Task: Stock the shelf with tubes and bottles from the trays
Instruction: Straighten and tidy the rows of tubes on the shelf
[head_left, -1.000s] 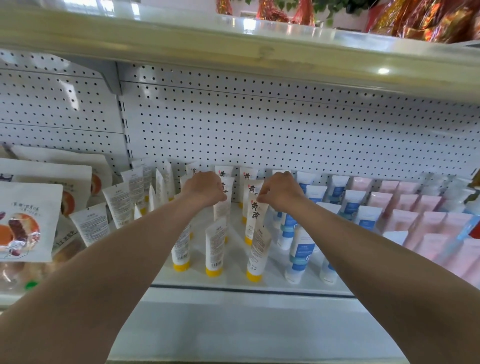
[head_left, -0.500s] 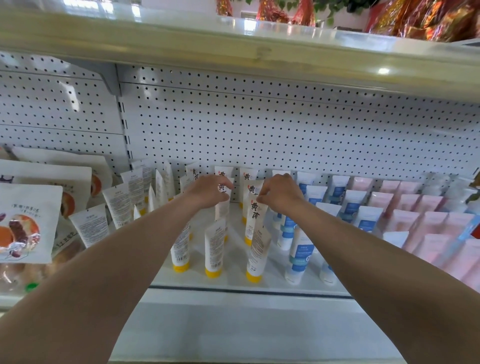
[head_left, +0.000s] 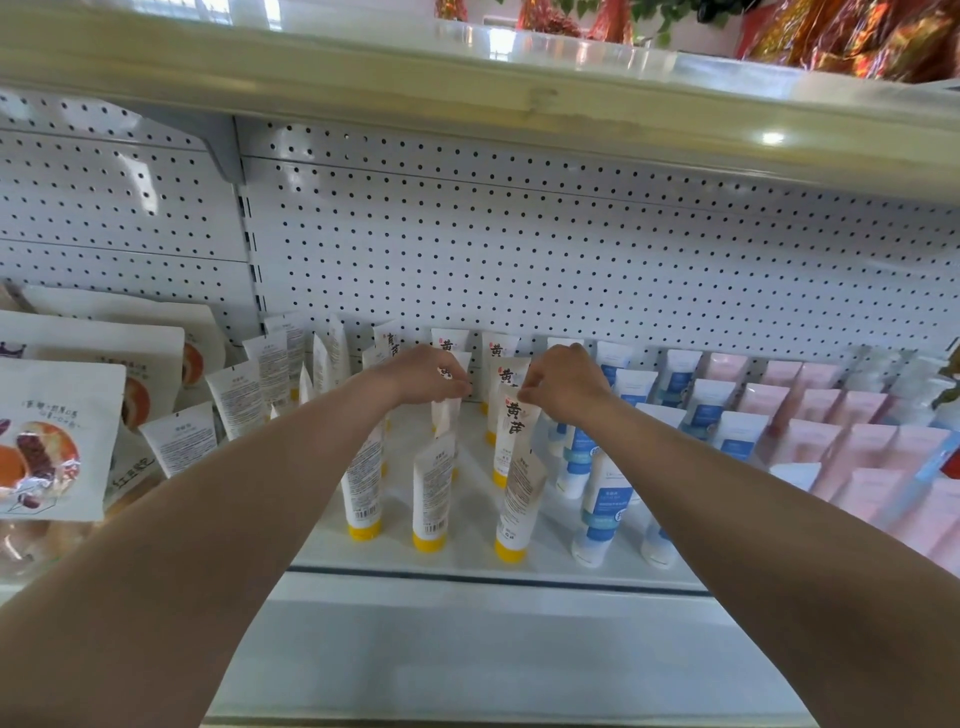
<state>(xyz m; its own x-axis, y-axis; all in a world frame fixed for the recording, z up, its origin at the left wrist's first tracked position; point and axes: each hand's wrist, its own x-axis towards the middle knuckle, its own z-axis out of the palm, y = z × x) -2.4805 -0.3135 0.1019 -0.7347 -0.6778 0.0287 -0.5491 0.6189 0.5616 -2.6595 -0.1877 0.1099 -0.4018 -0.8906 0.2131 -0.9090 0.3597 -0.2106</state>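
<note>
White plastic tubes with yellow caps (head_left: 429, 496) stand cap-down in rows on the white metal shelf (head_left: 467, 564), between turned white tubes at the left and blue-labelled white tubes (head_left: 605, 499) at the right. At the far middle, the left hand (head_left: 421, 374) pinches the crimped top of one yellow-capped tube, fingers curled round it. Just beside it, the right hand (head_left: 563, 382) pinches the top of another tube printed with large dark characters (head_left: 514, 431). Pale pink tubes (head_left: 852, 441) fill the far right; white snack pouches (head_left: 52, 436) stand at the left.
</note>
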